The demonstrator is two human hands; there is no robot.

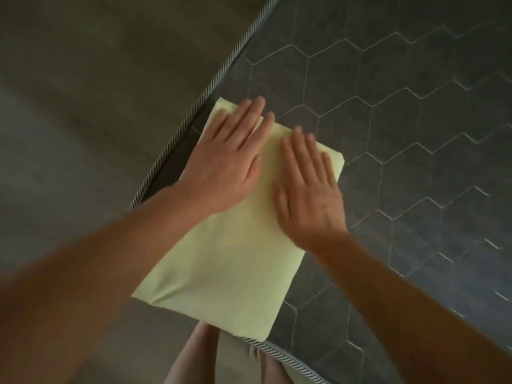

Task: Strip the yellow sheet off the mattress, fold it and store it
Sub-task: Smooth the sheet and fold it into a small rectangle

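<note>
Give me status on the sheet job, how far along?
Stripping looks done: the mattress is bare. The sheet is folded into a compact rectangle at the mattress corner. In hand: left hand and right hand press flat on it. Left: any last fold, then storing it.

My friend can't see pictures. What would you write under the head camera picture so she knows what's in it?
Two hands, the left hand and the right hand, press flat on a folded yellow sheet. The sheet lies at the corner of a dark grey mattress quilted in hexagons, with striped cord piping along its edge.
</note>
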